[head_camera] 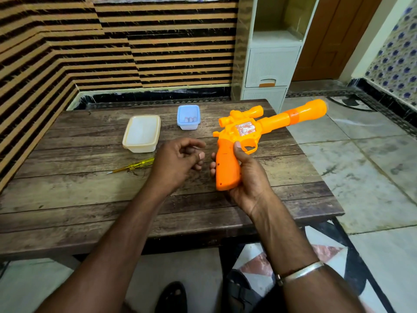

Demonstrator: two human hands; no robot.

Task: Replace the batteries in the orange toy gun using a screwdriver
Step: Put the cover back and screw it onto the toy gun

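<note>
Right hand (247, 177) fingers clamped round the grip of the orange plastic toy gun (248, 136); left hand (178, 161) fingers loosely curled, empty; yellow translucent-handled screwdriver (133, 165) just left of them on the wooden plank bench (90, 199).

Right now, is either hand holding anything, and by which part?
The right hand holds the orange toy gun by its handle, barrel pointing away. The left hand holds nothing; the screwdriver lies on the table.
</note>
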